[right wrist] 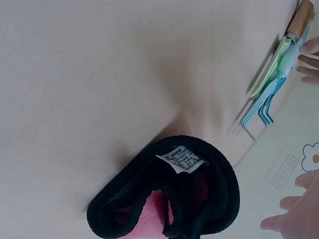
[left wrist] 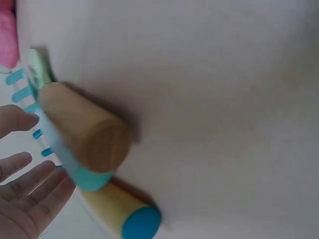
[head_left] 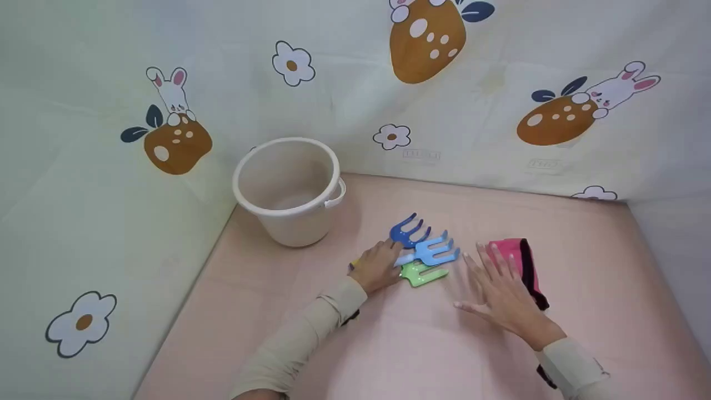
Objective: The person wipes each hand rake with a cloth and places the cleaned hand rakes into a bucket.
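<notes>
My left hand (head_left: pixel 379 265) reaches over the handles of the small garden tools, fingers loosely bent. In the left wrist view the thumb and fingers (left wrist: pixel 44 180) stand apart around a pale blue handle (left wrist: pixel 62 144), not closed; contact is unclear. The tools are a dark blue hand rake (head_left: pixel 408 236), a light blue hand rake (head_left: pixel 436 253) overlapping it, and a green hand fork (head_left: pixel 421 274) with a wooden handle (left wrist: pixel 82 124). My right hand (head_left: pixel 502 294) is spread, fingers straight, beside and partly over a pink cloth item (head_left: pixel 508 253) with black trim, holding nothing.
A white bucket (head_left: pixel 294 213) with a side handle stands at the back left, near the corner. Printed fabric walls (head_left: pixel 333 105) rise behind and beside the pink-covered surface (head_left: pixel 411 355). A white label (right wrist: pixel 182 159) shows inside the black-edged opening of the cloth item.
</notes>
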A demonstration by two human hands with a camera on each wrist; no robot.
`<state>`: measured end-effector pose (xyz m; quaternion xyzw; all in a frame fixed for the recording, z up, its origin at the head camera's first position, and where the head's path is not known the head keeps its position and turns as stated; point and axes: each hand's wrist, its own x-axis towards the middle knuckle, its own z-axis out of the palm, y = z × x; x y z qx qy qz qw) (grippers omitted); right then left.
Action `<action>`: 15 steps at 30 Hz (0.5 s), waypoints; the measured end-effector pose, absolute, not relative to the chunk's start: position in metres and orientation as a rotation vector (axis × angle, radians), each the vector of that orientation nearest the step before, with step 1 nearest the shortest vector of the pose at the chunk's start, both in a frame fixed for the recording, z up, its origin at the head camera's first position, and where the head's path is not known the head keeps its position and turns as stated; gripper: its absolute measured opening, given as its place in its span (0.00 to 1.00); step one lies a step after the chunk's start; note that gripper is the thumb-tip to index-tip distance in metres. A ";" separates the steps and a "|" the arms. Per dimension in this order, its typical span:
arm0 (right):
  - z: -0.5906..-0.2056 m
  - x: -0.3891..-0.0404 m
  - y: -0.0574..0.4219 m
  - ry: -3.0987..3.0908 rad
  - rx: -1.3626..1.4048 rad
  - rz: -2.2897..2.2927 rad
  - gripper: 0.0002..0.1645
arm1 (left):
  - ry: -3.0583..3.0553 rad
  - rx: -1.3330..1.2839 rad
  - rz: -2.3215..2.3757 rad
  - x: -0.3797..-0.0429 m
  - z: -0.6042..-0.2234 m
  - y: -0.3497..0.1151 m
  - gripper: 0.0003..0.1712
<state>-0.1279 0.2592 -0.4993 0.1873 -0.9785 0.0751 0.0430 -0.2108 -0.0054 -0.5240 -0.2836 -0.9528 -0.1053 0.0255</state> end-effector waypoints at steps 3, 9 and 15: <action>-0.500 -0.128 0.258 -3.003 0.564 0.254 0.58 | -2.985 -0.861 -0.284 -0.213 -0.530 -0.002 0.20; -0.501 -0.128 0.256 -3.034 0.553 0.267 0.58 | -3.055 -0.845 -0.175 -0.218 -0.532 0.006 0.19; -0.504 -0.128 0.253 -3.015 0.562 0.222 0.58 | -3.068 -0.834 -0.122 -0.219 -0.531 0.010 0.17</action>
